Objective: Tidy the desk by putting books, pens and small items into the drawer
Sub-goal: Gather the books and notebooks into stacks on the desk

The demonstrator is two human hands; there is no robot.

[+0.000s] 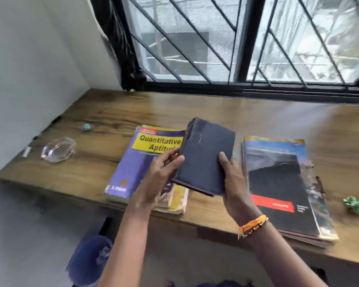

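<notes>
Wooden desk (257, 121) under a barred window (247, 38). On the right, a stack of magazines (282, 183); at centre-left, a purple "Quantitative Aptitude" book (137, 162) lying flat on other books. Above these, a dark blue hardcover (203, 160), tilted, clear of the desk, gripped by the right hand (232, 183) (thumb on the cover, fingers curled beneath). Left hand (164, 168) at its left edge, fingers loosely spread, touching. Glass dish (58, 150) far left; green crumpled scrap (355, 205) far right; small teal bit (86, 127) beyond the dish.
</notes>
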